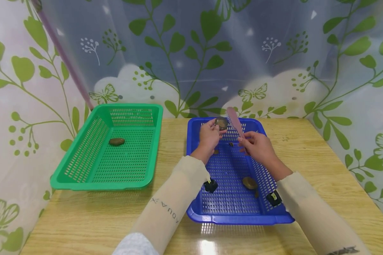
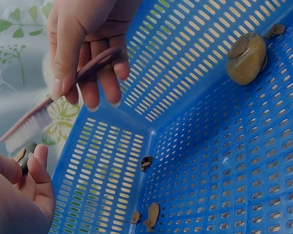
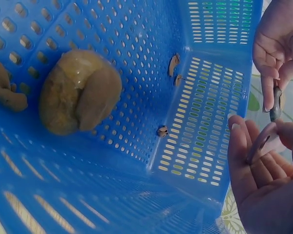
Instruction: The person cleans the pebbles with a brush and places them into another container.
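My left hand (image 1: pixel 209 137) pinches a dark, flat stone (image 1: pixel 221 123) with a tan patch of mud on its face, above the far end of the blue basket (image 1: pixel 239 219). My right hand (image 1: pixel 259 146) grips the handle of a pink brush (image 1: pixel 234 119) with pale bristles. The bristles face the stone from the right; whether they touch it I cannot tell. In the left wrist view the brush (image 2: pixel 27 122) slants down to the stone (image 2: pixel 25 157). A larger yellowish-brown stone (image 3: pixel 80 92), partly mud-covered, lies in the blue basket.
Mud flakes (image 2: pixel 153 216) and a small dark crumb (image 2: pixel 146 163) lie in the blue basket. A green basket (image 1: pixel 103 186) stands at left with one brown elongated stone (image 1: pixel 116 141). Beneath is a wooden table (image 1: pixel 306 156); a leaf-patterned curtain (image 1: pixel 185 53) hangs behind.
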The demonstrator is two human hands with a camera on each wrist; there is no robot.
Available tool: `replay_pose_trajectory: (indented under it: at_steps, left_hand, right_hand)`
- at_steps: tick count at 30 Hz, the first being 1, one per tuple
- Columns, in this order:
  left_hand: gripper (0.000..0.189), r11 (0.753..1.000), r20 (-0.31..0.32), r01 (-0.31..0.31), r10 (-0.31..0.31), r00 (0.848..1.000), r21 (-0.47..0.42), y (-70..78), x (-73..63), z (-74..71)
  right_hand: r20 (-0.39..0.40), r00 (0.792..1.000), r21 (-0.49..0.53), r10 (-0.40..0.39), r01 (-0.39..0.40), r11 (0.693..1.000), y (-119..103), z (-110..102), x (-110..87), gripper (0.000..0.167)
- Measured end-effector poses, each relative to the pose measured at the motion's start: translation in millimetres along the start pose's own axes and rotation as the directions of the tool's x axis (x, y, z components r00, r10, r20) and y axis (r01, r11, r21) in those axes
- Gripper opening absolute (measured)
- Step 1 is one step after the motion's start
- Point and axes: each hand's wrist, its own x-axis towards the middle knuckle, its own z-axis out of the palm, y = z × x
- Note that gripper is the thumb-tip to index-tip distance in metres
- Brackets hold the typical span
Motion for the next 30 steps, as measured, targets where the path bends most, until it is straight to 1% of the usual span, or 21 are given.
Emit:
replay_pose_trajectory:
  at_steps: [7,10,14,16,20,23,25,30]
  left_hand:
    - [0.036,1.000,0.016,-0.001,0.000,1.000,0.022,1.2,-1.6,-1.4]
    - [0.036,0.999,0.024,-0.010,0.010,1.000,0.036,1.0,-2.4,-2.3]
    - [0.035,0.998,0.025,-0.030,0.028,0.999,0.058,0.0,-2.6,-3.2]
    - [0.035,0.998,0.023,-0.022,0.021,1.000,0.066,-0.5,-2.4,-3.2]
    - [0.039,0.998,0.025,0.024,-0.025,0.999,0.052,-0.8,-2.0,-2.3]
    - [0.041,0.998,0.024,0.045,-0.046,0.999,0.050,-0.4,-2.0,-1.7]
    - [0.040,0.998,0.023,0.047,-0.048,0.999,0.052,-0.3,-1.7,-1.6]
    - [0.040,0.998,0.030,0.037,-0.038,0.999,0.046,-0.7,-1.6,-2.2]
  right_hand:
    - [0.032,0.998,-0.006,-0.061,0.061,0.998,-0.5,2.4,-0.3,0.037]
    - [0.050,0.996,0.007,-0.074,0.074,0.997,-0.8,2.7,-0.9,0.039]
    - [0.060,0.995,-0.007,-0.082,0.082,0.997,-0.3,2.2,-1.1,0.039]
    - [0.052,0.995,-0.035,-0.086,0.088,0.996,0.1,1.9,-1.0,0.037]
    - [0.036,0.995,-0.092,-0.096,0.099,0.991,1.2,1.6,-0.5,0.034]
    - [0.039,0.995,-0.121,-0.095,0.099,0.988,1.6,1.5,-0.1,0.034]
    - [0.038,0.996,-0.126,-0.085,0.090,0.988,1.3,1.5,0.0,0.033]
    - [0.021,0.999,-0.074,-0.038,0.039,0.997,0.9,1.0,-0.3,0.031]
